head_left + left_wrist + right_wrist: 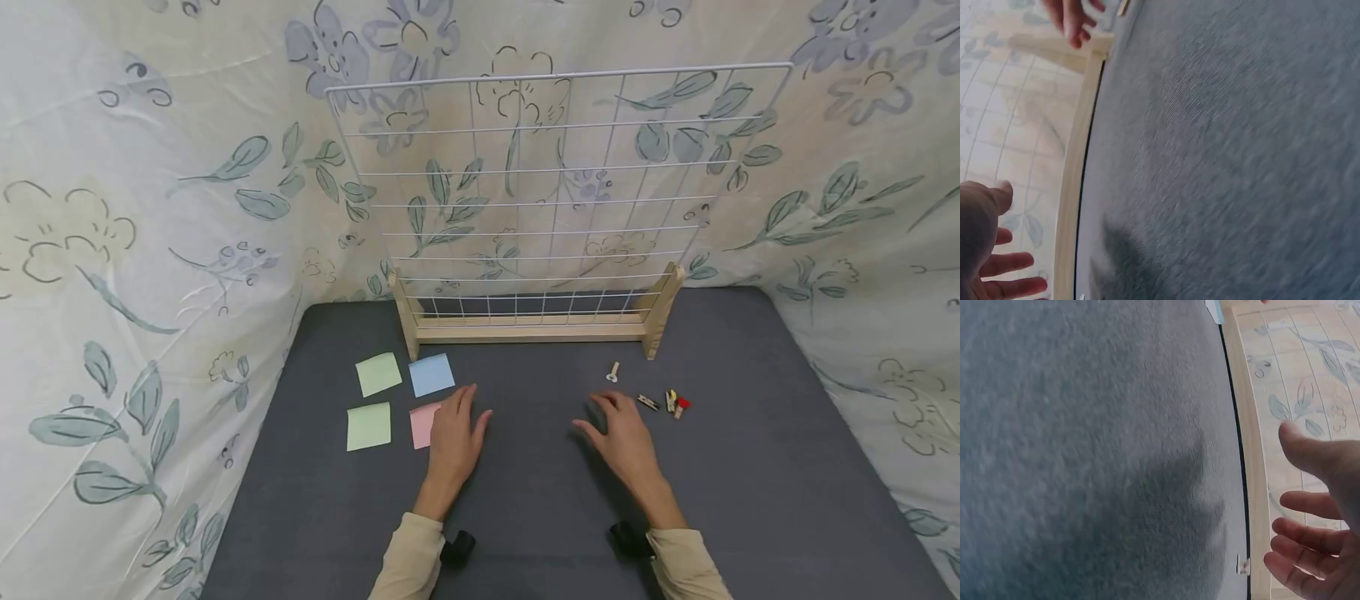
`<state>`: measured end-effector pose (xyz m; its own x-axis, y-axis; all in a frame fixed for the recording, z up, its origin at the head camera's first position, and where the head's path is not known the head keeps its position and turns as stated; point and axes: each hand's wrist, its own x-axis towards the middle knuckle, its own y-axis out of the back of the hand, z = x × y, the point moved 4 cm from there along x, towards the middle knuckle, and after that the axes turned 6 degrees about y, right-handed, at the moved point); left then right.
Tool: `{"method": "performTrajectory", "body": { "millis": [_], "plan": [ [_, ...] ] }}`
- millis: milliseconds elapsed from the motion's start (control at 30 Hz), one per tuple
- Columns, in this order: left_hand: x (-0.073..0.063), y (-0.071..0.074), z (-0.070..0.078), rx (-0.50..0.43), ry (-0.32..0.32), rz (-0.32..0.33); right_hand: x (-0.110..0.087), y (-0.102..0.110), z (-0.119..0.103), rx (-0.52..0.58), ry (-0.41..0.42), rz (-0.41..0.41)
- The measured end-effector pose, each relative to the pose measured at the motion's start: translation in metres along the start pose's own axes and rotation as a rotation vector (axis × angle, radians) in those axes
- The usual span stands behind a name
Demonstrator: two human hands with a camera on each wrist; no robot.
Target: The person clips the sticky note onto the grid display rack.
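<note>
My left hand [456, 429] lies flat on the dark grey mat [540, 500] with straight fingers, holding nothing. Its side covers the right edge of a pink sticky note [422, 423]. My right hand [621, 433] hovers low over the mat with relaxed, spread fingers, also holding nothing. Just right of its fingertips lie a wooden clip [647, 402], a yellow clip [671, 400] and a red clip [681, 407]. A small white clip [612, 372] lies farther back. Both wrist views show open hands, the left [988, 250] and the right [1316, 519], against the grid's wooden base [1254, 456].
A white wire grid [547, 192] stands upright in a wooden stand [528, 332] at the back of the mat. Two green notes [378, 373] [369, 426] and a blue note [431, 374] lie left of the pink one. Flowered cloth [150, 250] walls the space.
</note>
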<state>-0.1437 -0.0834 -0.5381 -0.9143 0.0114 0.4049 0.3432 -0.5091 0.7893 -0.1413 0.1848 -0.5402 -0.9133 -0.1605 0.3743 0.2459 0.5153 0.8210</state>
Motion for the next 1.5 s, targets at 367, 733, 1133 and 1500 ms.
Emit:
{"method": "performTrajectory", "body": {
  "millis": [367,733,1133,1500],
  "plan": [
    [0.008,0.016,-0.03,-0.175,0.174,0.041,0.001,0.02,0.029,0.071,-0.113,0.079],
    [0.011,0.029,-0.058,-0.201,0.312,0.09,-0.003,0.042,0.064,0.057,-0.258,0.174],
    [0.008,0.039,-0.081,-0.16,0.423,0.099,-0.015,0.057,0.105,0.015,-0.466,0.222],
    [0.002,0.036,-0.096,-0.081,0.522,0.024,-0.027,0.057,0.13,0.015,-0.67,0.14]
  ]
}}
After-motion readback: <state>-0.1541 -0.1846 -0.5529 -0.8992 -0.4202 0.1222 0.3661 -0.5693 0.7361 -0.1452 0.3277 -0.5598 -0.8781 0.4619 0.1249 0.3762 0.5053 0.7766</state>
